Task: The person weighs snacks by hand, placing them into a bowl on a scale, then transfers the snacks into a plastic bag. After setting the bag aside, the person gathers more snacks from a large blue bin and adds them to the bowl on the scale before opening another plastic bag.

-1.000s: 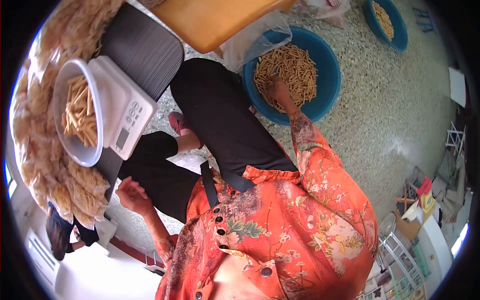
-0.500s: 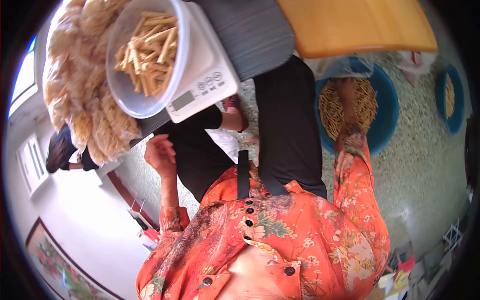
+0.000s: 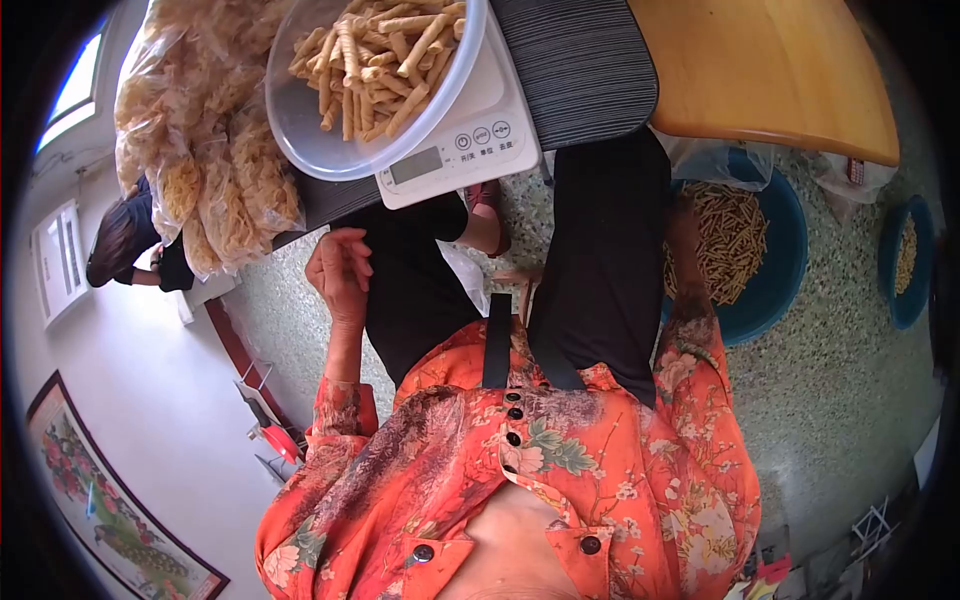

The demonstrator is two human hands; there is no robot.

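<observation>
My left hand (image 3: 341, 272) is raised beside the dark table edge, its fingers loosely bent and apart, with nothing visible in it. My right hand (image 3: 684, 236) is low at the near side of a blue tub (image 3: 790, 250) of brown stick snacks (image 3: 728, 240); its fingers are too dark and hidden to make out. On a white scale (image 3: 465, 150) sits a clear round bowl (image 3: 283, 95) holding similar sticks (image 3: 385, 60). Plastic bags of yellowish food (image 3: 215, 120) lie left of the bowl.
A wooden chair or stool top (image 3: 770, 70) is beside the dark table (image 3: 575, 70). Another blue basin (image 3: 912, 265) stands on the speckled floor at the far right. A person in dark clothes (image 3: 135, 235) is at the far left. Plastic bags (image 3: 850, 178) lie near the tub.
The view has shifted, so the table, scale and bowl appear further right and higher. My right hand has drawn back from the middle of the tub toward its near left side.
</observation>
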